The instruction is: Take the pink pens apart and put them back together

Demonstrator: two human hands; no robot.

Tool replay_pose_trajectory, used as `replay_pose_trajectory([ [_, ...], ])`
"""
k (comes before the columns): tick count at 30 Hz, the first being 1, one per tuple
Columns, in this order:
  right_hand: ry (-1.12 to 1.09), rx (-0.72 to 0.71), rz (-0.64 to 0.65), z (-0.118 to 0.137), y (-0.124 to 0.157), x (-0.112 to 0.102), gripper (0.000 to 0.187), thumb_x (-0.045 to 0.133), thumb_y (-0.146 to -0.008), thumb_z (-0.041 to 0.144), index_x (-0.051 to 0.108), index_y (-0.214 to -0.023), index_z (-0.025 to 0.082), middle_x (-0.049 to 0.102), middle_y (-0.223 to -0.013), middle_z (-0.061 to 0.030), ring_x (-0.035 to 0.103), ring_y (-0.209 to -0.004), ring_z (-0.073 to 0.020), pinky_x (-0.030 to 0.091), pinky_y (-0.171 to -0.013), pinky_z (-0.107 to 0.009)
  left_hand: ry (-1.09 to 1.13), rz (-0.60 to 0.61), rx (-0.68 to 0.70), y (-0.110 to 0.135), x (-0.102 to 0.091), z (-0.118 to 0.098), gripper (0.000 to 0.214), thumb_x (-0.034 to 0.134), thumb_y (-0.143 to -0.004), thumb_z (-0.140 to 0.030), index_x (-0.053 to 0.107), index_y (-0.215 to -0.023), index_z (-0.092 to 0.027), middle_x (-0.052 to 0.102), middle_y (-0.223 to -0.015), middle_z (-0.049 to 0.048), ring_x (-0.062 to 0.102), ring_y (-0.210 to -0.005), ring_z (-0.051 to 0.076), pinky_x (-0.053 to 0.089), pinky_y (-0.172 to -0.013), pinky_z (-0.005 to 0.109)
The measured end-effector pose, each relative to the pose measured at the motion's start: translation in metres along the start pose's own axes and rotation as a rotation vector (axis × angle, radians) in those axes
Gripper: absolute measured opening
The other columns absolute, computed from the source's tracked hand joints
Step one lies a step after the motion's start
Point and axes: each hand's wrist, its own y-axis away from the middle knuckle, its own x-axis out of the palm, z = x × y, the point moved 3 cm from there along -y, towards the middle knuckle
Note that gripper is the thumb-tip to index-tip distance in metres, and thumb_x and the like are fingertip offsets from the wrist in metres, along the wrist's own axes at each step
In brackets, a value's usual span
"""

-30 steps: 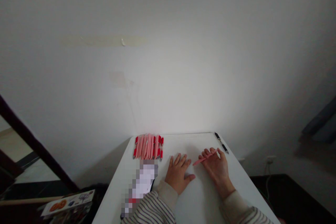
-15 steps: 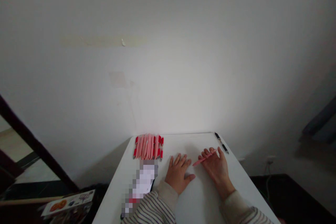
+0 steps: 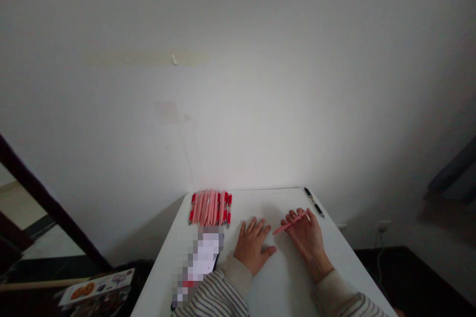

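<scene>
My left hand (image 3: 253,246) lies palm down on the white table (image 3: 277,292), fingers spread, holding nothing. To its right, my right hand (image 3: 307,237) is turned palm up with the fingers curled. A slim pink pen (image 3: 285,227) lies slantwise across those fingers, its upper end by my thumb and its lower end pointing toward my left hand. At the table's back left a row of several pink and red pens (image 3: 210,208) lies side by side. One black pen (image 3: 314,202) rests along the back right edge.
A phone (image 3: 203,257), partly blurred out, lies beside my left forearm. The table's far edge meets a pale wall (image 3: 253,109). On the left below the table is a box with printed pictures (image 3: 97,287). A socket with a cable (image 3: 383,226) is low on the right wall.
My right thumb has bent slightly inward to the upper end of the pink pen, and the pen has shifted a little. My left hand stays where it was.
</scene>
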Motion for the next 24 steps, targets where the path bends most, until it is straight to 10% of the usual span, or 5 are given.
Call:
replay_pose_trajectory([
  [24,0.097,-0.016,-0.021,0.0003,-0.0008,-0.0002,0.033,0.061,-0.078,0.052,0.054,-0.066,0.022,0.049,-0.063,0.0049,0.047,-0.059,-0.011,0.045,-0.065,-0.032,0.037,-0.007,0.004,0.0,-0.0014,-0.001,0.058,0.044,-0.083,-0.059,0.04,-0.135,-0.034,0.036,-0.148,0.0025,0.025,-0.14,0.028,0.012,-0.114,0.06],
])
